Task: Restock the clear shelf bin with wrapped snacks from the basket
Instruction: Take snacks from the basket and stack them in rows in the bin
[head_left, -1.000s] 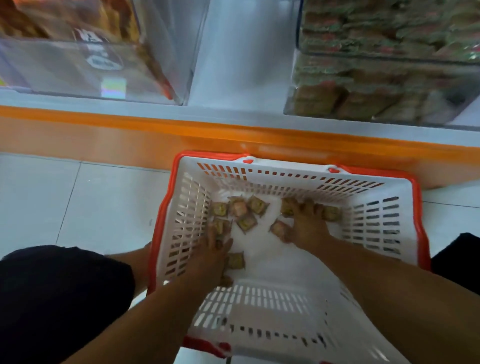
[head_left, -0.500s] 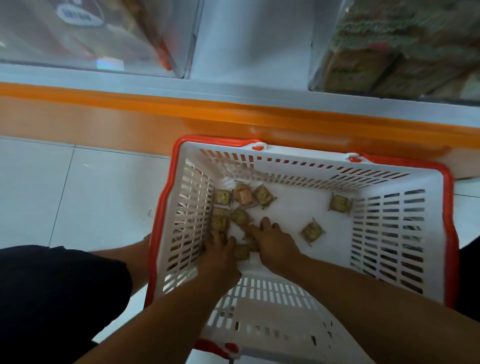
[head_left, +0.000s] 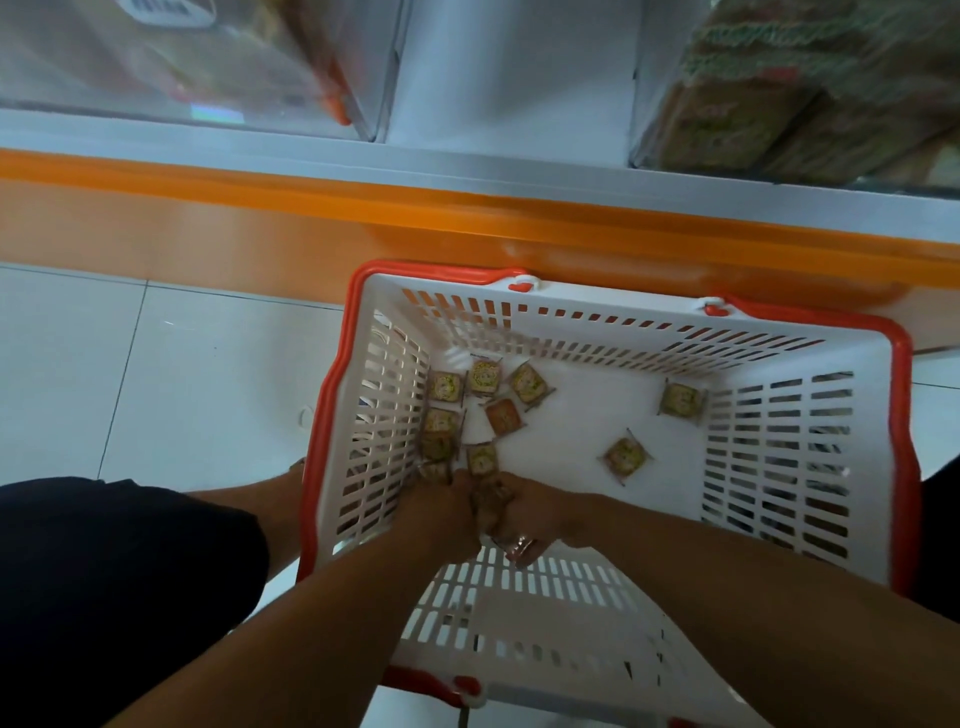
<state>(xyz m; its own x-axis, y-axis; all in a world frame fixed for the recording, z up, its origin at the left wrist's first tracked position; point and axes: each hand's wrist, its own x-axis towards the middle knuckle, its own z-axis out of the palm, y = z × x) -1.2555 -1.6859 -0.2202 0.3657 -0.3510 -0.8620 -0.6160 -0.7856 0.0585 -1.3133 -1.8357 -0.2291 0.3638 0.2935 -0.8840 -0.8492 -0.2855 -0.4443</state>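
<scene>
A white plastic basket (head_left: 779, 467) with a red rim stands on the floor below the shelf. Several small square wrapped snacks lie on its bottom, most bunched at the left (head_left: 483, 376), two apart toward the right (head_left: 625, 456). My left hand (head_left: 441, 506) and my right hand (head_left: 540, 512) are pressed together near the basket's near wall, fingers curled round a bunch of wrapped snacks (head_left: 491, 506) held between them. A clear shelf bin (head_left: 208, 67) sits at the upper left, blurred.
An orange shelf edge (head_left: 467, 218) runs across above the basket. A second clear bin (head_left: 810, 93) stacked with green-brown packs is at the upper right. White floor tiles (head_left: 182, 374) lie to the left. My dark-clothed knee (head_left: 104, 571) is at the lower left.
My right hand has swept from the right side of the basket to meet my left hand near the front, gathering snacks. The view has tilted down; two snacks stay behind on the right.
</scene>
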